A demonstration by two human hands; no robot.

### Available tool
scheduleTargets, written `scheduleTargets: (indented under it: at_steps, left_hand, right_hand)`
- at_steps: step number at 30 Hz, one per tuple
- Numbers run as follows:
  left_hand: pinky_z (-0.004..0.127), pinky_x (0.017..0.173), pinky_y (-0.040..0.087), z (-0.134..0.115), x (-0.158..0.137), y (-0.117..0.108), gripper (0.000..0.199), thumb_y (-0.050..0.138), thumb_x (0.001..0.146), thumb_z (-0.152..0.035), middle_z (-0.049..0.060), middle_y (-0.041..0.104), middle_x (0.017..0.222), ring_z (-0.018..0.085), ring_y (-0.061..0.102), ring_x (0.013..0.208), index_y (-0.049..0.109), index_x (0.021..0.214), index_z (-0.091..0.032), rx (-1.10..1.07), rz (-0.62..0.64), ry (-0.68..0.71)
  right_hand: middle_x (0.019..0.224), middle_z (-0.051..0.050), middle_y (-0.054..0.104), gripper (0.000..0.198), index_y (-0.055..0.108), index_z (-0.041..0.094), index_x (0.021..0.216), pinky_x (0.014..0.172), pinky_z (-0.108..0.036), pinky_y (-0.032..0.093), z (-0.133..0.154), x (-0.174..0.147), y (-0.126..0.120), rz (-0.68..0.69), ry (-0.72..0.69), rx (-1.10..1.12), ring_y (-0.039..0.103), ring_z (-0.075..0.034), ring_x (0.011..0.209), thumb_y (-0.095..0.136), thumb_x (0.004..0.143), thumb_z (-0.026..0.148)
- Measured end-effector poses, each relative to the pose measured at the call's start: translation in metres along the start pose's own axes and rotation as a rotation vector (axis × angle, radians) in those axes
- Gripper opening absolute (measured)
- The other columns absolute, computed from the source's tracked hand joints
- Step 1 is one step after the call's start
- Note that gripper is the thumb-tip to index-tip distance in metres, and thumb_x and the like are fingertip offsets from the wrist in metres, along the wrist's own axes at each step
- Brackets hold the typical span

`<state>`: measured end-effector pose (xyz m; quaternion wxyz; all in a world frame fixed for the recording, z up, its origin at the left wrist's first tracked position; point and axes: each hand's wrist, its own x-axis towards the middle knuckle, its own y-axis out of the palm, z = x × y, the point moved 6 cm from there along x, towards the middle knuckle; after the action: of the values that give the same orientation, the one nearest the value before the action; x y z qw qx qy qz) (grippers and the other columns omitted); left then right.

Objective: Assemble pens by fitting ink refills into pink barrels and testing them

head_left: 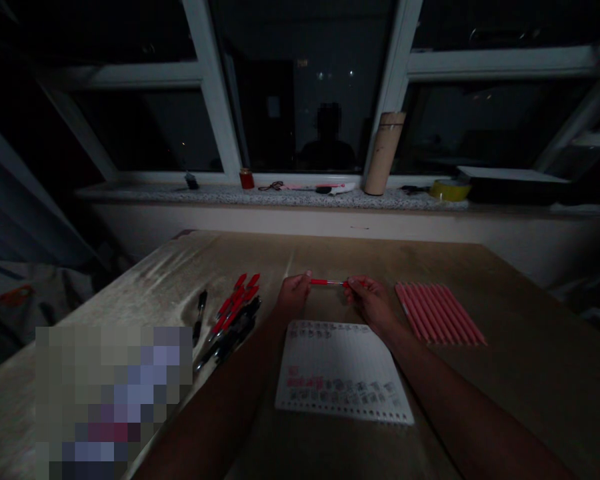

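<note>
A red pen (pixel 327 282) with a clear middle lies level between my two hands, just beyond a notebook page. My left hand (pixel 295 290) is closed on its left end. The fingers of my right hand (pixel 367 293) pinch its right end, where a red part shows. Below the hands lies the lined notebook page (pixel 343 357), with rows of black and red marks and punched holes along its near edge. Left of my left hand are several red pens (pixel 235 307) and a pile of black pens (pixel 235 337). Several pink pencils (pixel 440 313) lie side by side on the right.
A single black pen (pixel 199 317) lies at the left of the table (pixel 325 253). On the windowsill (pixel 220 193) stand a tall cylinder (pixel 385 153), a small red jar (pixel 247 178) and a yellow tape roll (pixel 450 191). A blurred patch covers the lower left.
</note>
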<state>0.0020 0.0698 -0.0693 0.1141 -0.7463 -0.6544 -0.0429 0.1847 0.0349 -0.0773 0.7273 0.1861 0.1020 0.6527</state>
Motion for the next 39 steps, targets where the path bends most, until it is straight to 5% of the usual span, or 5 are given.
scheduleTargets:
  at_steps: [30,39]
  left_hand:
    - [0.020,0.041,0.024,0.000,0.001,0.001,0.032,0.050,0.075,-0.043,-0.007,0.039,0.046,0.006,0.032,0.039,0.042,0.058,-0.018,-0.126,0.009,-0.022]
    - [0.019,0.046,0.029,-0.031,-0.003,-0.009,0.032,0.052,0.080,-0.044,-0.005,0.043,0.051,0.007,0.038,0.046,0.048,0.064,-0.016,-0.024,-0.143,0.149]
  right_hand:
    - [0.053,0.001,0.061,0.025,0.063,0.016,0.070,0.046,-0.022,0.040,0.000,-0.001,0.000,-0.022,0.034,0.015,0.050,-0.009,0.044,0.076,0.061,0.035]
    - [0.058,0.002,0.062,0.027,0.060,0.017,0.072,0.048,-0.021,0.037,0.001,-0.008,0.015,0.118,-0.040,-0.317,0.052,-0.009,0.049,0.075,0.062,0.038]
